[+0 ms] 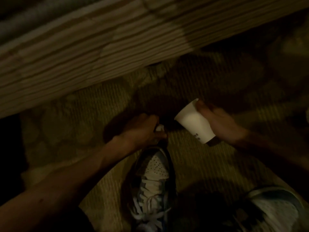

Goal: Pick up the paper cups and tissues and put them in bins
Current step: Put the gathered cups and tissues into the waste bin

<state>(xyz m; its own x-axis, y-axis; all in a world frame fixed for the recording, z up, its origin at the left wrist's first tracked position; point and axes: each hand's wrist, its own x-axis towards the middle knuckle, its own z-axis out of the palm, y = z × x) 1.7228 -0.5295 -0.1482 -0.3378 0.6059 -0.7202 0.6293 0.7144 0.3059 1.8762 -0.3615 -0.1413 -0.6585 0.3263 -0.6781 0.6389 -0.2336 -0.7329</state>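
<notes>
- Pretty dark shot w/ motion blur, so some detail is lost.
- left hand (pixel 142 129): down low over the carpet (pixel 80 114), fingers curled in tight, pinching a small crumpled white tissue (pixel 159 128). Only a bit of the tissue pokes out btwn the fingers.
- That hand + tissue sit just past the toe of a white/grey sneaker (pixel 155 178) in the middle of the view. Can't tell if the tissue is touching the carpet.
- right hand (pixel 220 124): wrapped round a white paper cup (pixel 194 120), holding it off the floor. The hand is smeared, so exact finger placement is hard to call, but 1 fingertip sits up by the rim.
- Cup is tilted, open end pointing up-left, base toward the wrist. Small dark print near the base, unreadable.
- Cup and tissue are near each other but not touching.
- 2nd sneaker (pixel 275 208) at the bottom right corner.
- Ribbed, striped fabric edge (pixel 100 47) runs diagonally across the top, above the carpet.
</notes>
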